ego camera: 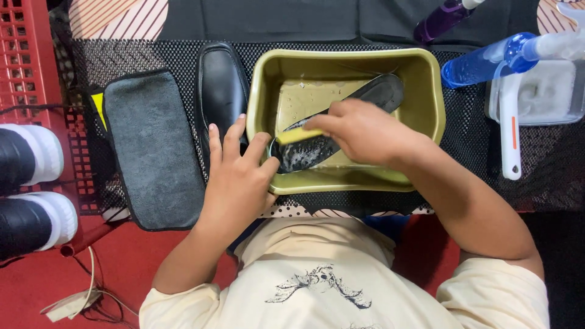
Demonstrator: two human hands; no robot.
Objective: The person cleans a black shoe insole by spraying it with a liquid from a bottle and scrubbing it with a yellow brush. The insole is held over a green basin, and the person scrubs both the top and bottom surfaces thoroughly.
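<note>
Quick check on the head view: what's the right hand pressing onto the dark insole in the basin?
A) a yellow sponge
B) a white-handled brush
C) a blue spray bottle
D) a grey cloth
A: the right hand holds a yellow sponge against the wet dark insole inside the olive basin; the grey cloth, white-handled brush and blue spray bottle all lie untouched on the mat.

1. The right hand (359, 131) covers most of the yellow sponge (298, 135) and the middle of the insole (341, 125).
2. The left hand (237, 176) hides the basin (426, 79) corner at 8 o'clock.
3. The purple bottle (442, 21) at 1 o'clock is cut by the top edge.
4. The white boots (33, 183) at 9 o'clock are cut by the left edge.
</note>
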